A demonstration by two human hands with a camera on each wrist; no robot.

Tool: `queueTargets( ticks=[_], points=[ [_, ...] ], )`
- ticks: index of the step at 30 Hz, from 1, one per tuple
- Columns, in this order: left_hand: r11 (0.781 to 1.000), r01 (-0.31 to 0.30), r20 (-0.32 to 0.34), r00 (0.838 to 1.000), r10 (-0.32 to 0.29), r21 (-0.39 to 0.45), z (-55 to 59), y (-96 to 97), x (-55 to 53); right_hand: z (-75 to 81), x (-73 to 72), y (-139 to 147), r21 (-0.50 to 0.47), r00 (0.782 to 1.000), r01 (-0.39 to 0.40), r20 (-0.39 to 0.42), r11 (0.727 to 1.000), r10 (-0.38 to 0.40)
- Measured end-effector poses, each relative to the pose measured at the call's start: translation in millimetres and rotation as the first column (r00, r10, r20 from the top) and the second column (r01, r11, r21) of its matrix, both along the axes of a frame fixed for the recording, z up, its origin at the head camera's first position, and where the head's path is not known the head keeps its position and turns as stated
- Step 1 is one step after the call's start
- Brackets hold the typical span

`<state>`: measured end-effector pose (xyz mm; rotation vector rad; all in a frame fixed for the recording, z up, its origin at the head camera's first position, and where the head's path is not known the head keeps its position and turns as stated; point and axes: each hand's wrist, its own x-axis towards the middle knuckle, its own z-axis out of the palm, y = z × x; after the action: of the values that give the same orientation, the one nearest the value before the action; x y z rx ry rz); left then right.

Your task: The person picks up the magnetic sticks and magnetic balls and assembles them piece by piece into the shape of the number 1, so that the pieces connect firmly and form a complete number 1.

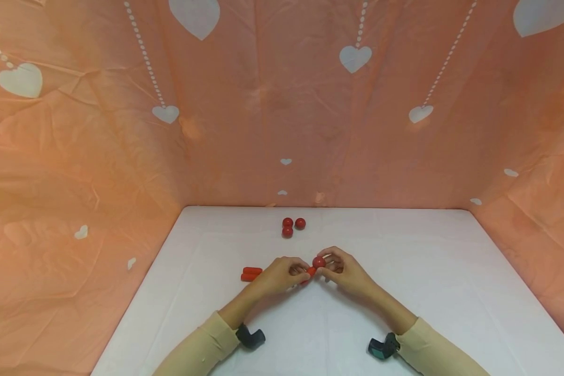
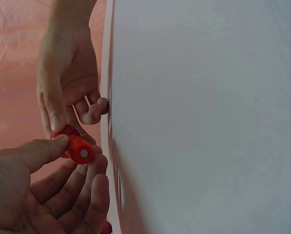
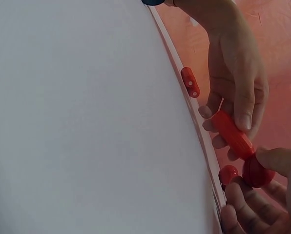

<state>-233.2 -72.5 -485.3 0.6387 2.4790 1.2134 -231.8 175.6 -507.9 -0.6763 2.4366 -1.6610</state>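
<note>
My left hand [image 1: 279,275] pinches a short red rod [image 3: 232,135] between thumb and fingers. A glossy red ball [image 1: 318,261] is gripped by the thumb and fingertips of my right hand [image 1: 351,272]. One end of the rod touches the ball in the right wrist view. The rod's other end, with a pale round spot at its centre, faces the camera in the left wrist view. Just left of my left hand, two more red rods [image 1: 252,270] lie side by side, partly covered by that hand in the head view.
Beyond the hands, three red balls [image 1: 288,232] sit close together on the white tabletop [image 1: 404,245]. An orange cloth with pale hearts [image 1: 355,58] hangs at the back and sides of the table. Dark devices [image 1: 250,338] are strapped at both wrists.
</note>
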Motion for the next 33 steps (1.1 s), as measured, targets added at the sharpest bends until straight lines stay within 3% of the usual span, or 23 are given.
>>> queueTargets(
  ticks=[14, 22, 33],
  points=[
    [1.0, 0.009, -0.019, 1.0, -0.01, -0.013, 0.2, 0.3, 0.6, -3.8, -1.2, 5, 0.047, 0.999, -0.012, 0.054, 0.999, 0.009],
    [1.0, 0.002, -0.038, 0.999, -0.002, -0.016, 0.0, -2.6, -1.1, -6.1, -5.8, 9, 0.009, 0.996, -0.024, 0.084, 1.0, 0.023],
    [0.993, -0.096, -0.067, 0.994, 0.091, -0.063, 8.3, -17.4, -12.7, -7.6, -10.5, 13, -0.019, 0.985, 0.02, 0.174, 1.0, -0.016]
  ],
)
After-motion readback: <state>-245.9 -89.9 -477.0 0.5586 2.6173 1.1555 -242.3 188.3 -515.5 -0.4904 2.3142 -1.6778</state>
